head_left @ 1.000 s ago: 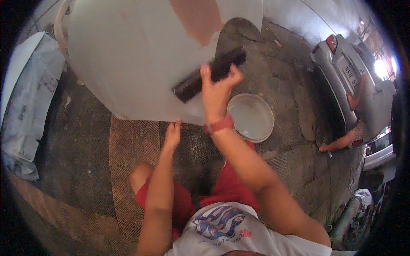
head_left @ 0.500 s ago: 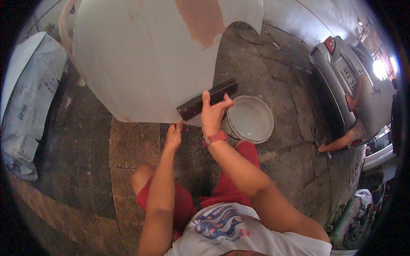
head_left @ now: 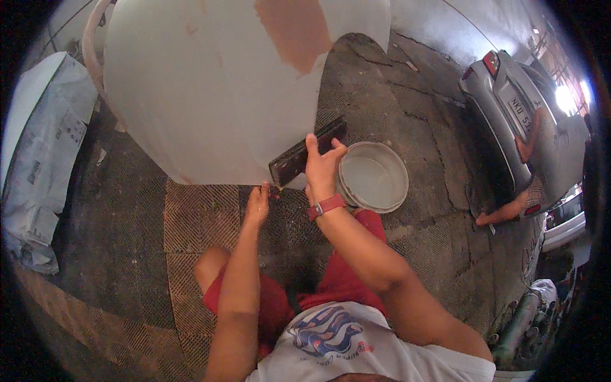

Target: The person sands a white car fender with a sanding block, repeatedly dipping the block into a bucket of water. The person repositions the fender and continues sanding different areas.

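Note:
A large pale car body panel (head_left: 210, 95) with a reddish-brown patch (head_left: 296, 35) of filler or primer takes up the top of the view. My right hand (head_left: 323, 164), with a red watch band on its wrist, grips a long dark sanding block (head_left: 293, 162). The block is slanted across the panel's lower right edge. My left hand (head_left: 258, 202) is closed at the panel's bottom edge, fingertips together. Whatever these fingers may hold is too small to make out; a small reddish spot shows beside them.
A round bucket (head_left: 398, 167) of cloudy liquid stands just right of my right hand. Paper-covered bodywork (head_left: 48, 146) lies at the left. At the right, a person's arm (head_left: 506, 212) shows beside a silver car (head_left: 509, 121). The floor (head_left: 423, 254) is dark and patterned, with cracks.
My right hand has shifted slightly right and down, and the sanding block has tilted, showing more of its broad face. My left hand stays nearly in place.

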Motion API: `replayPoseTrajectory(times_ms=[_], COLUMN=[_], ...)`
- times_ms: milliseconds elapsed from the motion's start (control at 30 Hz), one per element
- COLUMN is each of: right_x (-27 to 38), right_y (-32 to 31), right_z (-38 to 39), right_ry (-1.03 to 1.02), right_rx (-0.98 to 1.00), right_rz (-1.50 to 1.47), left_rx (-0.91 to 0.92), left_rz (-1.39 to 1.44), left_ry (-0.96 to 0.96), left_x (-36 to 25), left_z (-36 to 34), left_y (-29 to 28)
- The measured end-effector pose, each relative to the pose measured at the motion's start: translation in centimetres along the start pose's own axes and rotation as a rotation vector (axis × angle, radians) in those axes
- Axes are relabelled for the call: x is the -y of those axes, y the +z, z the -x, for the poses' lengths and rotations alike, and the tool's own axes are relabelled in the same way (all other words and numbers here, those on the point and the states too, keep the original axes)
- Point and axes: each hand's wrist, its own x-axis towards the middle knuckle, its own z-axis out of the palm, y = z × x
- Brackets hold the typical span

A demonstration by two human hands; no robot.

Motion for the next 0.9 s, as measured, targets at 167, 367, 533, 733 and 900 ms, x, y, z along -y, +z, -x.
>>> replayPoseTrajectory(times_ms=[167, 367, 533, 733, 900], right_x=[12.7, 10.2, 15.0, 4.0, -12.4], right_y=[1.2, -2.3, -2.6, -2.6, -4.7], right_z=[-3.7, -4.3, -7.4, -3.9, -0.9], right_ry=[-0.048, 0.102, 0.067, 0.052, 0.306], right_rx=[0.242, 0.332, 0.431, 0.355, 0.257], right_rz=[-0.391, -0.275, -0.283, -0.158, 0.218], left_rx=[-0.066, -0.002, -0.041, -0.014, -0.048], left_rz=[0.043, 0.055, -0.054, 0.046, -0.001], left_ry=[0.049, 0.084, 0.005, -0.009, 0.008], left_x=[1.9, -0.5, -1.0, 0.1, -0.3], left_z=[-0.8, -0.8, 0.3, -0.1, 0.0], left_y=[-0.7, -0.1, -0.3, -0.1, 0.4])
